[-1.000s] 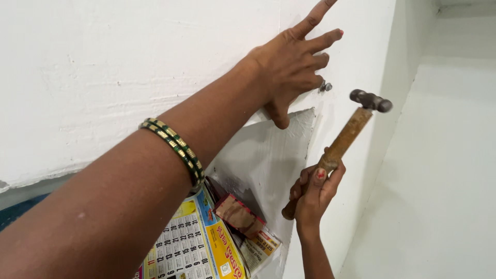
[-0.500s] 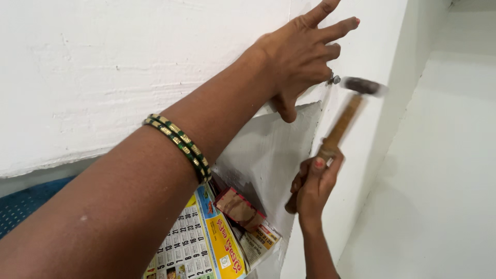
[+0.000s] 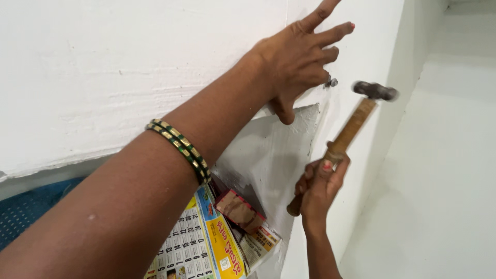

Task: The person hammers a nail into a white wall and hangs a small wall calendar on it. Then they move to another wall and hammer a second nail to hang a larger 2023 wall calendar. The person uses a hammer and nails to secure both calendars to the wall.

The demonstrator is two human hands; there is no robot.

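The small grey metal nail (image 3: 332, 82) stands out of the white plastered wall (image 3: 129, 77). The left hand (image 3: 297, 59) lies on the wall just left of the nail, its lower fingers closed around the nail and the upper ones spread apart. The hammer with brown wooden handle and dark metal head (image 3: 351, 132) is right of the nail, head near it but apart. The right hand (image 3: 320, 188), below the nail, grips the handle tightly. A printed paper calendar (image 3: 199, 248) lies far below.

Left hand (image 3: 294, 62) steadying nail (image 3: 331, 82), right hand (image 3: 319, 187) gripping slightly blurred hammer (image 3: 356, 124)
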